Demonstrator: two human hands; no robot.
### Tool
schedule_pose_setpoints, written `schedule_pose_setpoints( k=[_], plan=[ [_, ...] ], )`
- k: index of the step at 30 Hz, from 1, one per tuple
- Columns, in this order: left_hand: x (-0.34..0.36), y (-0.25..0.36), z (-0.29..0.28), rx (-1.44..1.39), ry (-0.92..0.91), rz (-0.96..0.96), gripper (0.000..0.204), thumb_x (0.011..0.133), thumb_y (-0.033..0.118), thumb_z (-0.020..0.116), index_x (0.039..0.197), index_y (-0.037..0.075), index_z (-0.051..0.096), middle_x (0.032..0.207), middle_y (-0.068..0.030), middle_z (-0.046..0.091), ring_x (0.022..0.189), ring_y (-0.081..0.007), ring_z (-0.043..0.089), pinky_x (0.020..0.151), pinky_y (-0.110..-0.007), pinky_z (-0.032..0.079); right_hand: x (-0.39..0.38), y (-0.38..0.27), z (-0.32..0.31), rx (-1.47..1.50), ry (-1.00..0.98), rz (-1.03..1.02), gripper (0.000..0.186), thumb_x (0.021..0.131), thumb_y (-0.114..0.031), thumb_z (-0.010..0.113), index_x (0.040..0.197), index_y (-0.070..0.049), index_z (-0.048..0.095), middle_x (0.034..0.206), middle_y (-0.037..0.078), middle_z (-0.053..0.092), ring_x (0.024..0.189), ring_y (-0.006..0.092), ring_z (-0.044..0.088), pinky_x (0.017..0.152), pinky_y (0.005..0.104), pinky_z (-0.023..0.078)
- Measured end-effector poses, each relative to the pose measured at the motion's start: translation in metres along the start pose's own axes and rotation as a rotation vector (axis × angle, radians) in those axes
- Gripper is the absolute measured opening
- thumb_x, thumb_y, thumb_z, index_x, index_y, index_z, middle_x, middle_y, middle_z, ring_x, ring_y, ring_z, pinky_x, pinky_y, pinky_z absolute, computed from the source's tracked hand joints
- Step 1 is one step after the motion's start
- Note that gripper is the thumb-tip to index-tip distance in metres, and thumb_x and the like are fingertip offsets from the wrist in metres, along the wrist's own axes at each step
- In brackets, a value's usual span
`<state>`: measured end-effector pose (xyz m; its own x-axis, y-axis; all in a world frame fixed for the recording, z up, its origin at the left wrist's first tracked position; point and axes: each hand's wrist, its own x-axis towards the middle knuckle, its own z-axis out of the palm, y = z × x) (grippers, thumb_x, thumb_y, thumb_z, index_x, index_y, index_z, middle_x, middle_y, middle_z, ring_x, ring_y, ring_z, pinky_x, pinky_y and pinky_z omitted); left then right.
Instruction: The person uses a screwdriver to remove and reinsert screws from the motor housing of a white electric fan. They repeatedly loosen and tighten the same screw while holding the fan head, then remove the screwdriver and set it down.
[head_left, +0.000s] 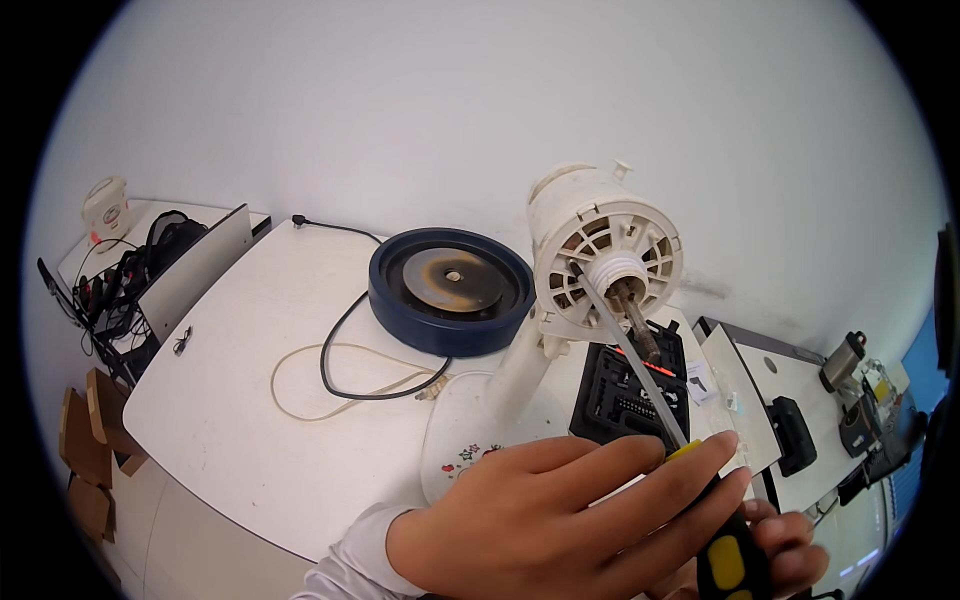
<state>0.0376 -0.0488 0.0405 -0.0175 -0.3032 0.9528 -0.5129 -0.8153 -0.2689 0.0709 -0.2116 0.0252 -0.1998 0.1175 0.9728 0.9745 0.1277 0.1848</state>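
Observation:
A white electric fan (562, 205), with no blades or cage on it, stands on the table with its slotted motor face towards me. A rusty motor shaft (640, 330) sticks out of its collar. The screwdriver (727, 562) has a black and yellow handle and a long metal blade. Its tip is at a slot left of the collar; how deep it reaches I cannot tell. My left hand (560, 515) is closed around the front of the handle, fingers across the top. My right hand (790, 550), partly hidden, grips the handle from below.
A dark blue round hot plate (450, 340) sits left of the fan, with a black cord (325, 360) and a pale cord (280, 405) by it. Behind the fan post lies an open black tool case (598, 390). Cardboard boxes (85, 440) stand on the floor at left.

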Motion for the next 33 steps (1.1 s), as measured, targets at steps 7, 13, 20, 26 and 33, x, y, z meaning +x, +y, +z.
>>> schedule_pose_setpoints(
  k=[7,13,20,26,33],
  plan=[
    [0.005,0.003,-0.003,-0.014,0.018,-0.056,0.03,0.063,0.015,0.063,0.093,0.012,0.062,0.089,-0.0028,0.06,0.057,-0.0094,0.055,0.045,-0.02,0.043,0.003,-0.003,-0.022,-0.074,-0.132,-0.038,0.046,0.068,-0.013,0.073,0.1,-0.025,0.042,0.103,0.01,0.045,0.092,0.0295,0.055,0.072,0.0284,0.051],
    [0.003,0.002,0.006,0.005,-0.037,-0.096,0.035,0.063,0.012,0.063,0.098,0.014,0.06,0.092,-0.0024,0.059,0.061,-0.0103,0.056,0.047,-0.02,0.044,-0.001,-0.004,-0.011,-0.088,-0.113,-0.005,0.048,0.068,-0.002,0.071,0.1,-0.021,0.04,0.1,0.013,0.047,0.093,0.0359,0.055,0.084,0.04,0.05],
    [0.004,0.004,-0.001,-0.02,-0.139,-0.19,0.026,0.068,0.018,0.065,0.093,0.015,0.065,0.082,0.0001,0.062,0.058,-0.0086,0.057,0.045,-0.019,0.043,0.003,-0.016,-0.006,-0.052,-0.063,0.16,0.067,0.058,-0.007,0.079,0.109,-0.024,0.04,0.099,0.012,0.047,0.082,0.0292,0.057,0.067,0.0301,0.051],
    [-0.001,0.0,0.004,-0.048,-0.136,-0.307,0.033,0.064,0.022,0.074,0.095,0.014,0.064,0.079,0.0002,0.062,0.055,-0.0095,0.056,0.044,-0.02,0.042,0.0,-0.006,-0.003,0.075,-0.141,0.014,0.05,0.066,0.001,0.072,0.102,-0.011,0.038,0.095,0.011,0.054,0.09,0.0348,0.059,0.08,0.0367,0.053],
    [0.001,0.001,0.004,-0.045,-0.137,-0.289,0.03,0.064,0.024,0.074,0.091,0.015,0.065,0.076,0.0019,0.062,0.053,-0.0094,0.055,0.043,-0.02,0.042,0.003,-0.004,-0.006,0.09,-0.192,-0.024,0.044,0.07,0.0,0.069,0.1,-0.008,0.037,0.094,0.01,0.053,0.083,0.0363,0.061,0.077,0.0419,0.054]
  ],
)
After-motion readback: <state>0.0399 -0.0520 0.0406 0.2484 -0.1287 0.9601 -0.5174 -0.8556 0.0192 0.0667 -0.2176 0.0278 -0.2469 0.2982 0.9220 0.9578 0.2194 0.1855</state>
